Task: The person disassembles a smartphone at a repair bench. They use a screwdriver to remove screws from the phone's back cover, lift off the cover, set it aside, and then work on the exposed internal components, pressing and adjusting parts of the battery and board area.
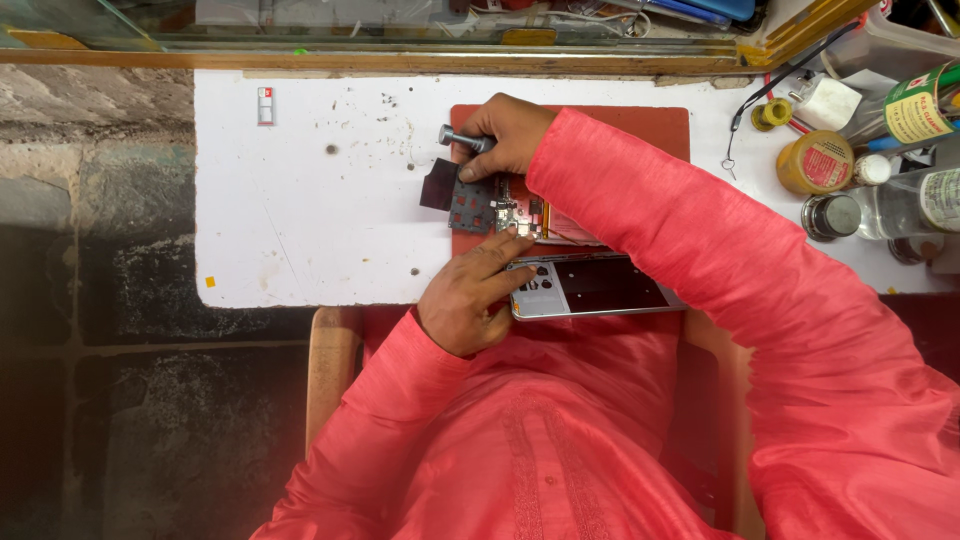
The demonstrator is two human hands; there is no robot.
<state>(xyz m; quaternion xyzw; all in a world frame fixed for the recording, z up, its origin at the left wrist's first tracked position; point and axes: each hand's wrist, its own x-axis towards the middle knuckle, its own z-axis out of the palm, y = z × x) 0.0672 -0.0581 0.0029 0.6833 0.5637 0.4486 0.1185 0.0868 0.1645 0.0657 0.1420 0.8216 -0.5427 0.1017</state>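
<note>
Red cloth hides much of it: the person's sleeve crosses the red mat (640,125) at the middle of the white worktop (300,200) and covers most of the opened phone (515,215) lying there, so only its left end shows, a jumble of small boards and metal parts too fine to make out. The right hand (508,135) is closed around a grey screwdriver (462,139), the handle poking out to the left; its tip is hidden under the fingers. A dark square piece (440,185) sticks out just left of the mat's edge (what it is, I cannot tell).

At the near edge of the worktop the left hand (470,295) has its fingers stretched flat, fingertips pressing on the opened phone, palm resting beside a silver phone back (590,285) whose right end vanishes under the sleeve.

Over in the far right corner stand the containers: a round yellow tin (815,162) with a red-labelled lid, shut, a small yellow spool (771,114), a dark jar with a metal cap (830,216), and a clear bottle (915,200) lying on its side, cut off by the picture's edge. Their contents cannot be seen.
</note>
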